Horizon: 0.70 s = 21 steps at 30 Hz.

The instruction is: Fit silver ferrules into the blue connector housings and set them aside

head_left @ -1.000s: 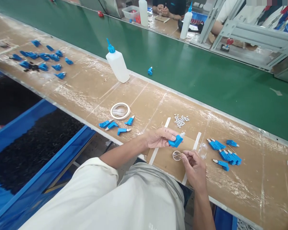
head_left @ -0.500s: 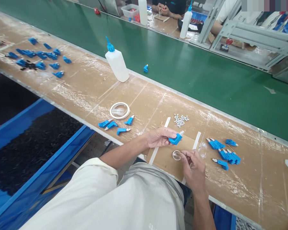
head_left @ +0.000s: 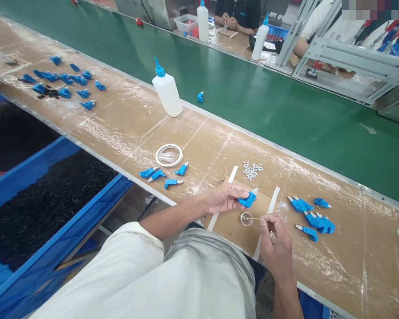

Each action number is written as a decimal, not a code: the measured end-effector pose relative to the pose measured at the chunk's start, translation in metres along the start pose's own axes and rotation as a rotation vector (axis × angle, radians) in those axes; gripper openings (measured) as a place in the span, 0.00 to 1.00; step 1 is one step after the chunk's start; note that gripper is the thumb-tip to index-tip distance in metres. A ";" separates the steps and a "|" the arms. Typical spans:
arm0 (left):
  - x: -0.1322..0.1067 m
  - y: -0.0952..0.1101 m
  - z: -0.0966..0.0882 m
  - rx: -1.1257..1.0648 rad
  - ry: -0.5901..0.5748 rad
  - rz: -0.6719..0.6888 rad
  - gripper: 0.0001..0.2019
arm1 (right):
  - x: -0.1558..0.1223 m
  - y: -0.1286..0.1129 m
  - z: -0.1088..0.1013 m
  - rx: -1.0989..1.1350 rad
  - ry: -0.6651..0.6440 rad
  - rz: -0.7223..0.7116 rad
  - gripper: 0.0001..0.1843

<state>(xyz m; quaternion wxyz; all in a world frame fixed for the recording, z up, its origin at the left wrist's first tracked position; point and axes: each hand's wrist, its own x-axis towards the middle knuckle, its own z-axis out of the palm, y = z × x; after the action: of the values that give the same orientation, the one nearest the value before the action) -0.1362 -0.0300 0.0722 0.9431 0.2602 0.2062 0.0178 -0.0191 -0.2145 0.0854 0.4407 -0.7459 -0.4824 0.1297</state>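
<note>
My left hand (head_left: pixel 224 197) is closed on a small blue plastic part (head_left: pixel 247 200) with a white tip, held just above a taped cardboard pad (head_left: pixel 234 226). My right hand (head_left: pixel 275 239) pinches a thin stick whose tip rests in a small clear round dish (head_left: pixel 246 218) on the pad. A pile of small grey pellets (head_left: pixel 252 170) lies beyond the pad. Several blue parts (head_left: pixel 310 215) lie to the right, and several others (head_left: pixel 162 175) to the left beside a white tape ring (head_left: pixel 169 155).
A white squeeze bottle with a blue nozzle (head_left: pixel 167 90) stands by the green conveyor belt (head_left: pixel 269 102), which carries one blue part (head_left: pixel 200 96). More blue parts (head_left: pixel 64 82) lie far left. A blue bin (head_left: pixel 49 208) sits below the bench. Other people work across the belt.
The stick in my right hand has shifted slightly, its tip staying in the dish. The view tilted a little; the blue part on the belt moved left.
</note>
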 end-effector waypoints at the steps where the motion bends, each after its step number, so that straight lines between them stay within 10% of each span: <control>1: 0.000 -0.001 0.001 -0.010 0.004 -0.001 0.08 | 0.000 -0.001 -0.001 0.053 0.032 0.058 0.10; 7: -0.004 -0.006 0.008 -0.024 -0.030 -0.054 0.11 | 0.003 -0.021 -0.013 0.326 0.259 0.092 0.08; 21: -0.006 -0.013 0.013 0.010 -0.127 -0.071 0.17 | 0.008 -0.027 -0.011 -0.066 0.263 -0.245 0.05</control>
<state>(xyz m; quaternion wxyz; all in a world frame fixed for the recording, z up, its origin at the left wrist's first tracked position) -0.1378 -0.0485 0.0780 0.9530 0.2579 0.1553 -0.0332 -0.0245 -0.2099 0.1149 0.4876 -0.7063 -0.5117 -0.0394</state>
